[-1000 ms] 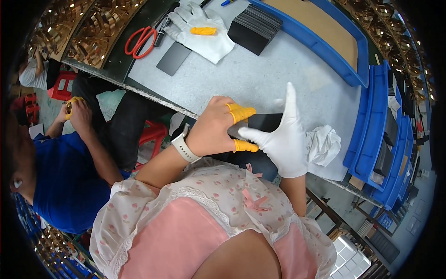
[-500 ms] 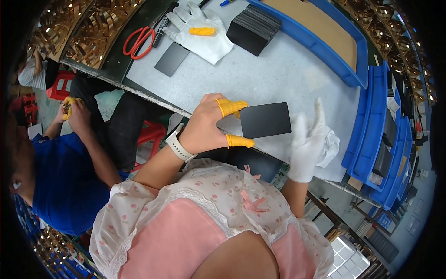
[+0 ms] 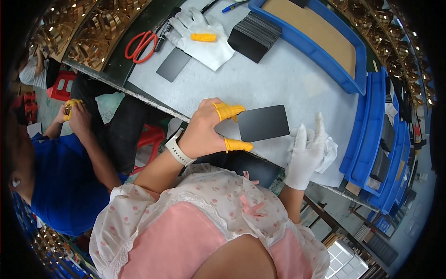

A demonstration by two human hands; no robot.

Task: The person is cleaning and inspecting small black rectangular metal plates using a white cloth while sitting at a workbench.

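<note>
My left hand (image 3: pixel 204 128), with yellow finger cots on the thumb and some fingers, pinches a flat black rectangular plate (image 3: pixel 265 122) by its left end. The plate is held above the near part of the table. Just right of it is my right hand (image 3: pixel 305 156) in a white glove, fingers stretched out and apart from the plate. A crumpled white cloth (image 3: pixel 330 152) lies against the right side of that glove; the glove hides part of it. Farther off stand a stack of black plates (image 3: pixel 254 38) and a single grey plate (image 3: pixel 173 65).
A white glove (image 3: pixel 211 51) with a yellow finger cot (image 3: pixel 203 37) on it lies beside red-handled scissors (image 3: pixel 141 46) and a black marker (image 3: pixel 163 35). A blue tray (image 3: pixel 306 46) and stacked blue bins (image 3: pixel 367 139) line the right. Another person (image 3: pixel 69 181) sits at left.
The right glove's fingers have shifted a little and look sharper. The black plate has tilted slightly in my left hand. The whole view has shifted slightly.
</note>
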